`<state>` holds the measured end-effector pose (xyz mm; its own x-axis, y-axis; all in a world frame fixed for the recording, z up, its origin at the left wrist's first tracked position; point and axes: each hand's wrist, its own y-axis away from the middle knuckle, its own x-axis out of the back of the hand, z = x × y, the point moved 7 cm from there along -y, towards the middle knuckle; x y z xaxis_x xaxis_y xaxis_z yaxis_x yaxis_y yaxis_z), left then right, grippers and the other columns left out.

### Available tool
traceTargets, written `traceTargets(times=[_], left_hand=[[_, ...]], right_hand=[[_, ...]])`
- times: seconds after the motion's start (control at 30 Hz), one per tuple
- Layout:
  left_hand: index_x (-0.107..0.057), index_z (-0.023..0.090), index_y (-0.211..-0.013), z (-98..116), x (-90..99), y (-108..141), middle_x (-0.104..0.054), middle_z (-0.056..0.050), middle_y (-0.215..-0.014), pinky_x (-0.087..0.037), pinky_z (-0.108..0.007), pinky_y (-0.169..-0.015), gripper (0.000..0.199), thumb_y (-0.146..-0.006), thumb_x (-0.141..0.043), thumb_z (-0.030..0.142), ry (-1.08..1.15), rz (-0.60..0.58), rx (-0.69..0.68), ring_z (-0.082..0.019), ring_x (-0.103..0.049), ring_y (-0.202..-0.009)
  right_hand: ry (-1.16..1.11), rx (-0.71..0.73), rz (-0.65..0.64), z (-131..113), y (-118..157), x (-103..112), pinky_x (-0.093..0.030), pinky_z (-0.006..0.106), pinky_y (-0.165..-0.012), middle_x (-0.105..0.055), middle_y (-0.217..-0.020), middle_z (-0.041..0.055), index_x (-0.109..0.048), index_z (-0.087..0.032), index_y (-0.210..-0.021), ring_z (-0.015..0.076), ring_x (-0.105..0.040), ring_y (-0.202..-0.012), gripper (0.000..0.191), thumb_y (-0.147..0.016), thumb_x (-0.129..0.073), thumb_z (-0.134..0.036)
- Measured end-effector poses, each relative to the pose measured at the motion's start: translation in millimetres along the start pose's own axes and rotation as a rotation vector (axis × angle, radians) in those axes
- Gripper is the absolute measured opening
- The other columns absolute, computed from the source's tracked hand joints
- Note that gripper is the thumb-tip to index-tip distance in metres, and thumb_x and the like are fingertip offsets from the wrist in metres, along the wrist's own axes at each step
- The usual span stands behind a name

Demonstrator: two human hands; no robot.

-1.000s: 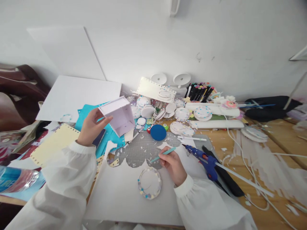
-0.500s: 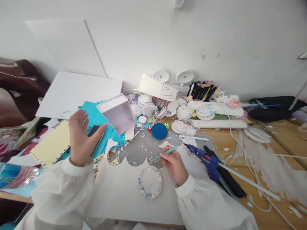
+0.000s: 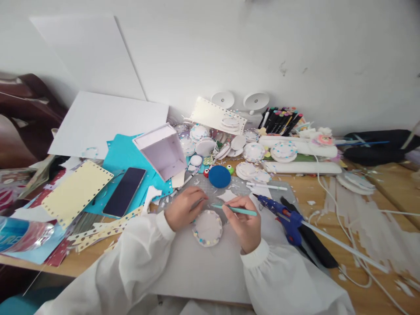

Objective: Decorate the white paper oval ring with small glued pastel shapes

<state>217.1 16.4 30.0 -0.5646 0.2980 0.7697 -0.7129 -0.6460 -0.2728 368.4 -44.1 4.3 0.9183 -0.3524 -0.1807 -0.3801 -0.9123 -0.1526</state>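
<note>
My right hand (image 3: 244, 223) grips a slim teal pen-shaped tool (image 3: 241, 210), its thin tip pointing left over the grey cutting mat. Close to that tip is my left hand (image 3: 186, 208), its fingers drawn together; I cannot make out what, if anything, is in them. Just below both hands a round white disc (image 3: 207, 228) rimmed with blue, yellow and grey bits lies on a white sheet (image 3: 203, 271). Part of the sheet's upper edge is hidden by the hands. Beyond them a dark blue round disc (image 3: 219, 176) rests on the mat.
A blue glue gun (image 3: 285, 218) and its white cord lie on the right. Left are a phone (image 3: 124, 192), cream punched card (image 3: 77, 188) and plastic bottle (image 3: 26, 234). An open pale box (image 3: 166, 157), several decorated discs (image 3: 253, 152) and markers (image 3: 280, 121) stand behind.
My left hand has come from the raised, spread position at left down beside the disc, uncovering the phone. The teal tool has turned, its tip still leftward. The rimmed disc sits higher in view.
</note>
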Motion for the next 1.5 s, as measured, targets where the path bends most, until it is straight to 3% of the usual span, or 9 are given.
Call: traceTargets(times=[0.13,0.27,0.4,0.63,0.87,1.2,1.33,1.5], left_hand=[[-0.065,0.017,-0.093,-0.1,-4.3,-13.9,-0.067,-0.009,-0.086,-0.050,-0.030,-0.072,0.022,-0.092,-0.046,0.027,0.176,-0.039,0.105,-0.019,-0.062,-0.079],[-0.064,0.017,-0.098,7.0,1.9,-3.1,-0.067,-0.009,-0.091,-0.052,-0.029,-0.073,0.019,-0.086,-0.056,0.027,0.256,-0.118,0.131,-0.019,-0.063,-0.081],[-0.064,0.016,-0.096,7.3,5.4,13.2,-0.067,-0.009,-0.089,-0.052,-0.030,-0.073,0.017,-0.082,-0.057,0.021,0.215,-0.137,0.165,-0.020,-0.063,-0.080],[-0.065,0.016,-0.092,20.6,8.7,26.2,-0.068,-0.009,-0.092,-0.051,-0.028,-0.076,0.023,-0.078,-0.049,0.008,0.184,-0.144,0.106,-0.018,-0.064,-0.084],[-0.066,0.016,-0.095,30.5,10.9,35.3,-0.068,-0.009,-0.088,-0.051,-0.028,-0.073,0.017,-0.084,-0.053,0.018,0.274,-0.183,0.131,-0.017,-0.063,-0.078],[-0.069,0.015,-0.088,-3.9,16.4,29.8,-0.069,-0.009,-0.085,-0.050,-0.028,-0.070,0.023,-0.088,-0.053,0.031,0.403,0.053,0.268,-0.018,-0.062,-0.078],[-0.068,0.016,-0.076,-21.9,11.2,16.3,-0.066,-0.005,-0.075,-0.048,-0.026,-0.064,0.021,-0.083,-0.057,0.032,0.590,0.190,0.362,-0.015,-0.058,-0.068],[-0.061,0.017,-0.071,-34.3,2.1,5.5,-0.061,-0.002,-0.068,-0.047,-0.025,-0.060,0.021,-0.083,-0.053,0.033,0.673,0.318,0.399,-0.013,-0.054,-0.060]], right_hand=[[0.032,0.015,-0.010,-4.2,0.7,1.2,-0.046,0.032,-0.064,-0.059,-0.075,0.0023,-0.055,-0.023,-0.073,0.0189,-0.059,-0.074,0.017,-0.076,-0.071,-0.028],[0.021,0.007,0.023,-3.7,-1.3,4.3,-0.046,0.030,-0.064,-0.058,-0.074,0.0008,-0.054,-0.023,-0.075,0.0169,-0.059,-0.071,0.018,-0.076,-0.071,-0.029],[0.022,0.013,0.052,-3.4,-1.9,5.0,-0.047,0.030,-0.066,-0.058,-0.074,0.0000,-0.054,-0.022,-0.075,0.0159,-0.059,-0.072,0.018,-0.076,-0.071,-0.027],[0.084,0.060,0.141,-1.3,-7.8,13.2,-0.051,0.031,-0.072,-0.060,-0.081,0.0004,-0.053,-0.023,-0.082,0.0154,-0.061,-0.076,0.017,-0.079,-0.068,-0.031],[0.240,0.060,0.005,12.9,-17.2,6.1,-0.056,0.032,-0.073,-0.064,-0.088,0.0043,-0.059,-0.022,-0.089,0.0183,-0.065,-0.081,0.012,-0.083,-0.062,-0.033],[0.542,0.253,-0.013,12.0,-28.1,8.3,-0.049,0.043,-0.090,-0.072,-0.101,0.0082,-0.070,-0.024,-0.098,0.0251,-0.065,-0.097,0.019,-0.085,-0.057,-0.027],[0.595,0.303,-0.028,10.1,-28.3,5.9,-0.050,0.042,-0.088,-0.073,-0.099,0.0076,-0.071,-0.024,-0.097,0.0245,-0.066,-0.095,0.019,-0.085,-0.056,-0.025],[0.629,0.327,-0.101,10.7,-26.8,-2.0,-0.053,0.039,-0.083,-0.074,-0.095,0.0055,-0.071,-0.025,-0.095,0.0230,-0.068,-0.090,0.018,-0.084,-0.057,-0.023]])
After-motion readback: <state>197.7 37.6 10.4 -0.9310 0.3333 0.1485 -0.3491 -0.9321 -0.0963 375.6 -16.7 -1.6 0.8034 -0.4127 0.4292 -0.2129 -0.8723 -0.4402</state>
